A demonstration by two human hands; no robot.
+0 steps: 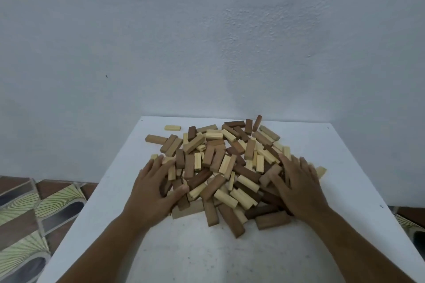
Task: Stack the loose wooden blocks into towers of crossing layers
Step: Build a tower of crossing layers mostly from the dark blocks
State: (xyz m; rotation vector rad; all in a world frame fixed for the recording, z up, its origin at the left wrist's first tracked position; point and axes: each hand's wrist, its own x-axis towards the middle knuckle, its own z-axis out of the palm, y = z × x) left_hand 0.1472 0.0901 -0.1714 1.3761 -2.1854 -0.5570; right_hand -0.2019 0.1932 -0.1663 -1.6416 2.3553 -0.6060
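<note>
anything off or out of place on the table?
Mostly no: the jumbled heap of light and dark wooden blocks is unstacked. One pale wooden block lies apart near the white table's far left corner.

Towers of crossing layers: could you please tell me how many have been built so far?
0. No tower stands yet. All the blocks lie in one loose pile on the white table, with the left hand and the right hand resting on its near sides.

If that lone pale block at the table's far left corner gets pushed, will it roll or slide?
The pale block looks rigid and squared, lying flat on the white table, so it would probably slide, not roll. Small bare wood, so likely light. It lies near the edge and might go off.
</note>
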